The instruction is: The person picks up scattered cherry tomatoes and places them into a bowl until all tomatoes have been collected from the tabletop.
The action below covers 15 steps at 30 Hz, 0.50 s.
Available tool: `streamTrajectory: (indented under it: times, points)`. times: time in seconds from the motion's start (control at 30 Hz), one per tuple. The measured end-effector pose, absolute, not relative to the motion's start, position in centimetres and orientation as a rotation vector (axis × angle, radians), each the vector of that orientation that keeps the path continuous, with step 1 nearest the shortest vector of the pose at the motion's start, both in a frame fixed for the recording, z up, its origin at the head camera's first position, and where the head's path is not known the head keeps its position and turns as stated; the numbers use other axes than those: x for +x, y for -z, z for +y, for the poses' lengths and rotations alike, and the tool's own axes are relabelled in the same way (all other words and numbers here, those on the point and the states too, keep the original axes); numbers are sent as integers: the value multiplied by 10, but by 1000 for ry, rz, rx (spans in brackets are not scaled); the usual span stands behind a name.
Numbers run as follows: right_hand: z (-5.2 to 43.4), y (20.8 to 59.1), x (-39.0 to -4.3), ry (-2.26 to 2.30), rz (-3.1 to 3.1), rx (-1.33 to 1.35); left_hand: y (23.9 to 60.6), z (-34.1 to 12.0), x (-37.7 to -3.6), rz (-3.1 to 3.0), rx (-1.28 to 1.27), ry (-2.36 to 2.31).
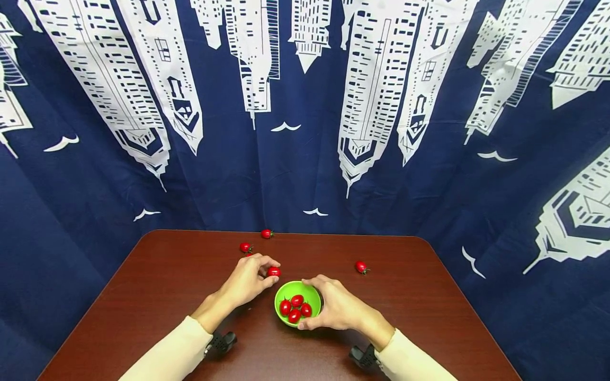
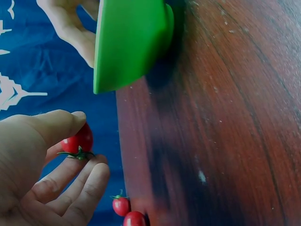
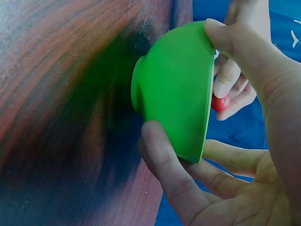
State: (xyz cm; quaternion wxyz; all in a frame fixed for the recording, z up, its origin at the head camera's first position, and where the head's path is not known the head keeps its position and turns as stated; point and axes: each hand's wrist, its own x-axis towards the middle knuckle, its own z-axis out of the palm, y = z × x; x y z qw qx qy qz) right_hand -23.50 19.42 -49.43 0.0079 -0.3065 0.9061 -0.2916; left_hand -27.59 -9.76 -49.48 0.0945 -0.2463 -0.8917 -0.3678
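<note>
Mostly dark wooden table [image 1: 157, 296], navy skyline curtain [image 1: 286, 174] behind

A small red cherry tomato [image 1: 274, 271] with a green stalk is held just above the table, beside the upright round green plastic bowl [image 1: 287, 290] near its front edge, which holds four more

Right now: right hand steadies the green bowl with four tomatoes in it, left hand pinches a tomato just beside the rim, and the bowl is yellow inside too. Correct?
One thing is off: the bowl is green inside, not yellow, as the head view shows. The rest stands: the right hand grips it, four tomatoes lie inside, and the left hand pinches a tomato by the rim.
</note>
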Motion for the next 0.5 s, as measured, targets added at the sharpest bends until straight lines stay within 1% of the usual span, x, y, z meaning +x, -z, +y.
streamTrajectory:
  times: [0.5]
  points:
    - [194, 494, -235, 926, 2818, -969, 481, -94, -263, -2607, -758, 1087]
